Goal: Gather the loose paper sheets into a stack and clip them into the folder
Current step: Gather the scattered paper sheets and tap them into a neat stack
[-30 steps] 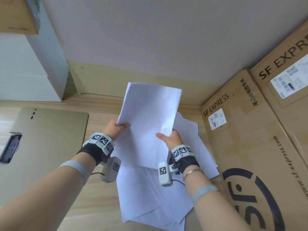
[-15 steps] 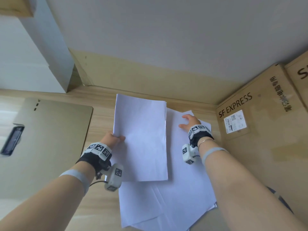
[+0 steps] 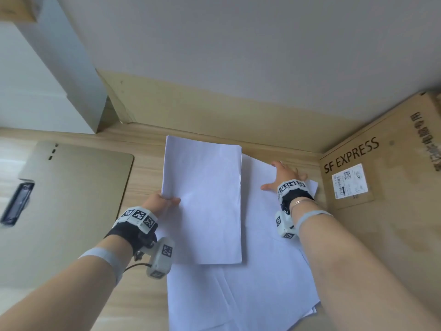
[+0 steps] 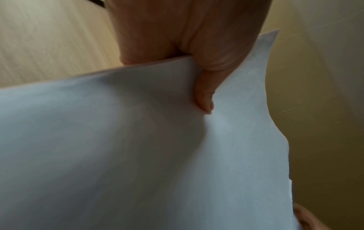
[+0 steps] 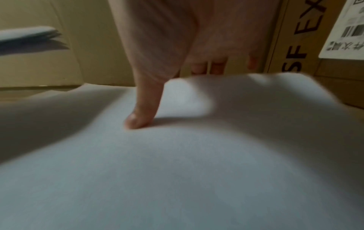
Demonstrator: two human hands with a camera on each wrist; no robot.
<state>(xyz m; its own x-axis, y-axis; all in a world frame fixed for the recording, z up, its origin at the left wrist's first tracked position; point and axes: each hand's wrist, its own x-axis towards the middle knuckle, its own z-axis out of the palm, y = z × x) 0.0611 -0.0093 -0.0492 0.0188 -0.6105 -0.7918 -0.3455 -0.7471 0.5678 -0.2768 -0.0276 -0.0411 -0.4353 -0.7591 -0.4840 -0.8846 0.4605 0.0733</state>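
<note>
The setting appears to be an office or mailroom corner. Indicators: a wood-grain desk [image 3: 143, 295] against a plain wall [image 3: 238, 56], labelled SF EXPRESS shipping cartons [image 3: 381, 211], loose paper [image 3: 262, 295], and a folder [image 3: 66, 211].

A brown SF EXPRESS cardboard box [image 3: 391, 211] bearing 1 white shipping label [image 3: 349, 181] stands at the right on the light wood surface [image 3: 145, 177], with a pale wall [image 3: 238, 56] behind.
</note>
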